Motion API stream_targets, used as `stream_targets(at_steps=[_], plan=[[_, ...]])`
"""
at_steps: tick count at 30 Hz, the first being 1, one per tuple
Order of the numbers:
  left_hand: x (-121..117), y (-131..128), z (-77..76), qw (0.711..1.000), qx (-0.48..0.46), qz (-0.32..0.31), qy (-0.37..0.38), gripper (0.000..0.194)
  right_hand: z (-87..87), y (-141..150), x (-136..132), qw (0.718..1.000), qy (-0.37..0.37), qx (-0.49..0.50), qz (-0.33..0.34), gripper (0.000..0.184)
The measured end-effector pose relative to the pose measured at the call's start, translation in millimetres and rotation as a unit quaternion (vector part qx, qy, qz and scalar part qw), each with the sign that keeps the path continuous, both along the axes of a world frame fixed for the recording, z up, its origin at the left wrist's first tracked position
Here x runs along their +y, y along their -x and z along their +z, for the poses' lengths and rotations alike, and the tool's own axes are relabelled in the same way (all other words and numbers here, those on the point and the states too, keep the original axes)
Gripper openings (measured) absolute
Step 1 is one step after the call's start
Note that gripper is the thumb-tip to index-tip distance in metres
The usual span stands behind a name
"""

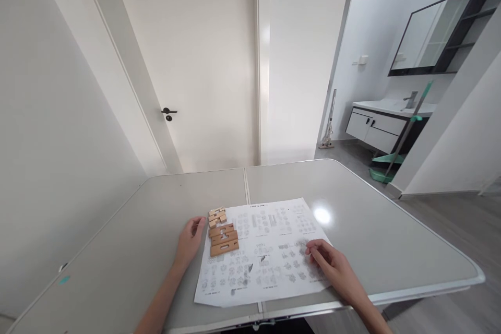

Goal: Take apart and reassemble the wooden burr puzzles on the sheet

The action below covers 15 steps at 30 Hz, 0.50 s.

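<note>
A white printed sheet [274, 250] with rows of small grey diagrams lies on the table. On its left part sit several wooden puzzle pieces: darker brown flat blocks with slots [224, 240] side by side, and smaller pale notched pieces [217, 216] just behind them. My left hand [190, 240] rests beside the sheet's left edge, close to the pieces, its fingers loosely curved with nothing in them. Over the right part of the sheet lies my right hand [331, 263], fingers loosely bent and empty, apart from the wooden pieces.
The grey folding table [364, 229] has a metal rim and a centre seam. Beyond it stands a pale door [207, 62] with a black handle. At the right are a washbasin cabinet [378, 122], a mop [331, 120] and a green dustpan [381, 173].
</note>
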<state>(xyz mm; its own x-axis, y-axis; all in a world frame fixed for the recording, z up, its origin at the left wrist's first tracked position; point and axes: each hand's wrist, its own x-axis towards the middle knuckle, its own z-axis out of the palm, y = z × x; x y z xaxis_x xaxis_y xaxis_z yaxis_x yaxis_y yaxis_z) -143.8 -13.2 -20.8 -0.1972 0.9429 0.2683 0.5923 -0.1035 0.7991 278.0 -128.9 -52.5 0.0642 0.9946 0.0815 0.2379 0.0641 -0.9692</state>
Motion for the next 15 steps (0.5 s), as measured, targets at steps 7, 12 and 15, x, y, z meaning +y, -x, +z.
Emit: stream_targets(at_steps=[7,12,15], plan=[[-2,0,-4.8,0.999,0.025,-0.007,-0.021,0.039,-6.7,-2,1,0.999,-0.016,0.014,-0.025,0.051],[-3,0,-7.0,0.998,0.045,-0.006,-0.033,0.036,-11.7,-3,0,1.0,-0.007,0.01,-0.023,0.05],[-6,-1,-4.5,0.998,0.06,-0.004,-0.035,0.035,-11.5,-3,-1,1.0,-0.004,0.004,-0.016,0.048]])
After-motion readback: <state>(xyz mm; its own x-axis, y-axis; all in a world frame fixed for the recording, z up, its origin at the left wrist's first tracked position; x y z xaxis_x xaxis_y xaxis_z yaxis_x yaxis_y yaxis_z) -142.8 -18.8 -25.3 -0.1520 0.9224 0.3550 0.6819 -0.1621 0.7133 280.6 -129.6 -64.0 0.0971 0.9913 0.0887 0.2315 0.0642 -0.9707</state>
